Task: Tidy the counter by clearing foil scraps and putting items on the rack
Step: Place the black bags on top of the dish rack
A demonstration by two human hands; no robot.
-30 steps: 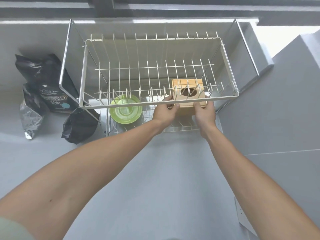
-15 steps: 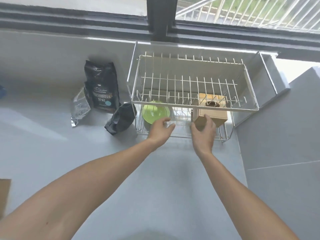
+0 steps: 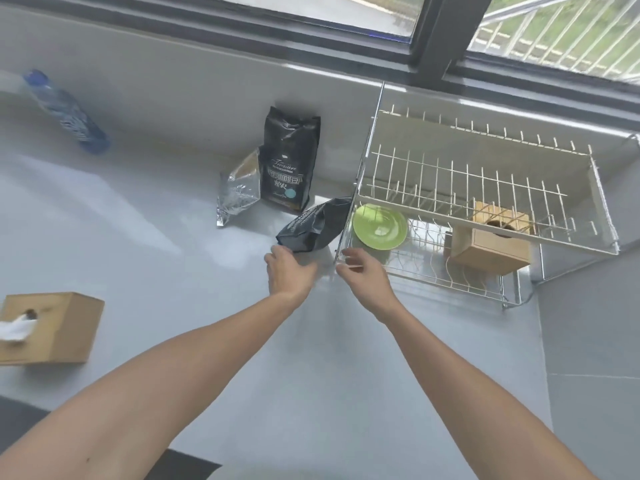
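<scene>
Moved: your hands have left the wooden box [image 3: 490,245], now on the rack [image 3: 446,275] lower tier beside the green plate [image 3: 379,226].
Left hand [image 3: 289,271]: fingers loosely spread, empty, fingertips touching the fallen black bag [image 3: 313,226].
Right hand [image 3: 363,273]: fingers apart, empty, at the rack's front corner.
Writing: upright black bag [image 3: 289,164] has white lettering, too blurred for you to read.
Foil pouch [image 3: 239,190]: on the counter [image 3: 138,216], left of the upright bag.

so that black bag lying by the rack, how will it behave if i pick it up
The black bag looks crumpled and slumped against the rack, so it is probably floppy and partly empty, hence light. Its glossy film may be slippery. The left hand is open beside it.
</scene>
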